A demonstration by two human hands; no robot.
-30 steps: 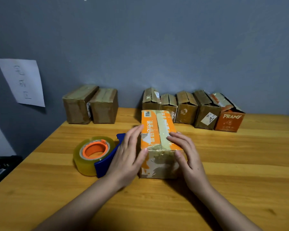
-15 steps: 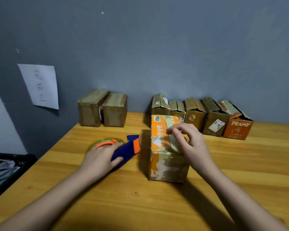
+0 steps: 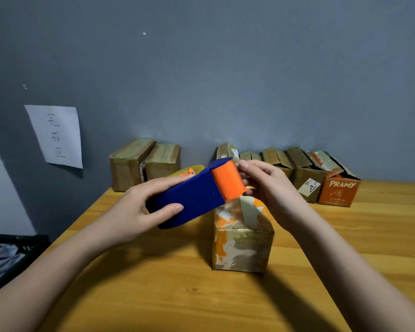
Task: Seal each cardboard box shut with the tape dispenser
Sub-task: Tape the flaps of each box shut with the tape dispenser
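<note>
The tape dispenser [image 3: 194,195] is held in the air above the wooden table [image 3: 153,295], its long axis running from lower left up to the right, the orange cutter end pointing toward the right hand and hanging just over the far top of the orange-and-white box [image 3: 242,245]. That box stands on the table in front of the person, long axis running away from the camera. The left hand [image 3: 130,216] grips the blue handle — fingers curled over its top edge, thumb pressed flat along the near side. The yellowish tape roll shows only as a sliver behind the handle. The right hand [image 3: 271,188] sits just beyond the orange end with fingers bent and bunched at the cutter; it seems to pinch the tape end there, though the tape itself is too faint to make out. Half a second ago the dispenser lay on the table under the left hand, left of the box, and the right hand rested on the box top — now the dispenser is lifted and both hands meet at its tip. Two taped boxes [image 3: 144,164] and a row of unsealed boxes [image 3: 304,173] stand against the wall.
</note>
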